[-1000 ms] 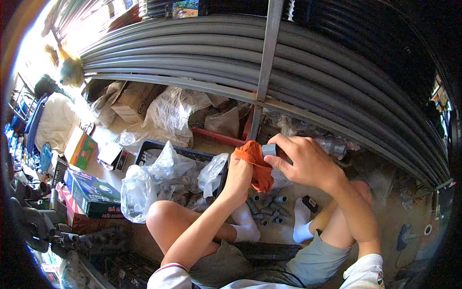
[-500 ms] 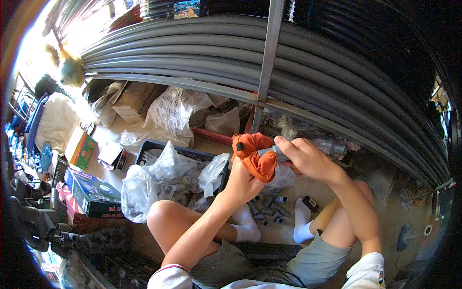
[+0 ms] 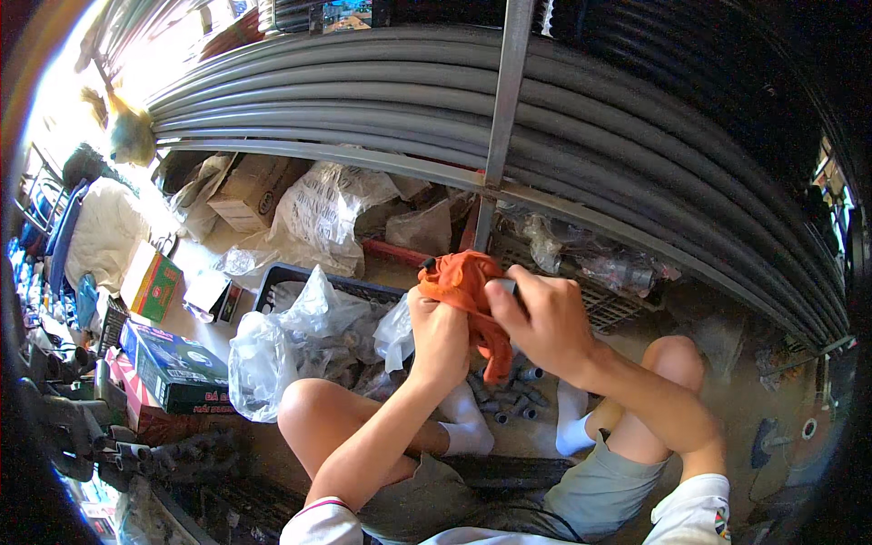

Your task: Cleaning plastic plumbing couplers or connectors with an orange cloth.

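In front of me, above my lap, a bunched orange cloth (image 3: pixel 465 277) with a small black toggle is wrapped in the fingers of my left hand (image 3: pixel 438 338). One end of the cloth hangs down between my hands. My right hand (image 3: pixel 552 325) is closed around a short grey plastic pipe fitting (image 3: pixel 508 287), pressed against the cloth; most of the fitting is hidden by the fingers and the fabric. Below, on the floor between my feet, lie several similar grey pipe fittings (image 3: pixel 520 401).
A black crate (image 3: pixel 365 291) with a clear plastic bag (image 3: pixel 318 309) and fittings stands left of my hands. Long grey pipes (image 3: pixel 363 86) fill a metal rack (image 3: pixel 500 118) ahead. Cardboard boxes (image 3: pixel 177 359) sit at the left. Bagged parts (image 3: pixel 618 268) lie under the rack at the right.
The cloth has turned and bunched up, with its end now hanging down. The grey fitting, which stuck out of the cloth before, is now mostly covered. My right hand has moved slightly left and down.
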`<state>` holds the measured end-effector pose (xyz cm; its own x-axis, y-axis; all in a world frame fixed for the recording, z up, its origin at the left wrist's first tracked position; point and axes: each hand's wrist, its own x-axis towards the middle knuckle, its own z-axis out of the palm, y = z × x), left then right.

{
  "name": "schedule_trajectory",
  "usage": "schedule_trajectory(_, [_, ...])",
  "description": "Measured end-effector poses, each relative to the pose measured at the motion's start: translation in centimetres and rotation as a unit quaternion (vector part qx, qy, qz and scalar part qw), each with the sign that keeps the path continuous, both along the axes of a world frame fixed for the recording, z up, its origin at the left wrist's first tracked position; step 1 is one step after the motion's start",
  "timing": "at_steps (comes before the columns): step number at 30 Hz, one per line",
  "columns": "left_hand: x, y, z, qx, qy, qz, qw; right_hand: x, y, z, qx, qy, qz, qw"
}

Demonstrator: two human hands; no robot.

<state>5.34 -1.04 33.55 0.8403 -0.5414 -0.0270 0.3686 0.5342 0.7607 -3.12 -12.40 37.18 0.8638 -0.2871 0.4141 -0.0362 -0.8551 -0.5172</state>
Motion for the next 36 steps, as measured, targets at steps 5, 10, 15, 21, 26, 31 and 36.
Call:
schedule_trajectory(5, [1.4, 0.2, -1.1, 0.071, -0.177, 0.099, 0.977, 0.4, -0.1, -0.5, -0.149, -0.042, 0.06, 0.986])
schedule_trajectory(10, [2.4, 0.3, -1.4, 0.098, -0.174, 0.06, 0.978, 0.5, -0.4, 0.2, -0.264, -0.083, 0.082, 0.957])
schedule_trajectory(15, [2.2, 0.2, 0.6, 0.087, 0.014, -0.058, 0.994, 0.6, -2.0, 1.1, -0.307, -0.119, 0.117, 0.937])
schedule_trajectory(21, [2.6, 1.1, -0.9, 0.072, -0.069, -0.175, 0.98, 0.4, -2.8, 1.7, -0.244, -0.13, 0.089, 0.957])
schedule_trajectory(26, [2.9, 1.5, -0.1, 0.082, -0.251, -0.174, 0.949, -0.3, -3.1, 1.7, -0.109, -0.095, 0.083, 0.986])
schedule_trajectory(31, [3.9, 2.2, 0.4, 0.18, -0.501, -0.151, 0.833, -1.1, -3.2, 1.8, 0.25, 0.108, 0.069, 0.96])
schedule_trajectory(36, [3.4, 2.4, 1.5, 0.181, -0.639, -0.111, 0.74, -1.6, -3.9, 2.4, 0.387, 0.217, 0.088, 0.892])
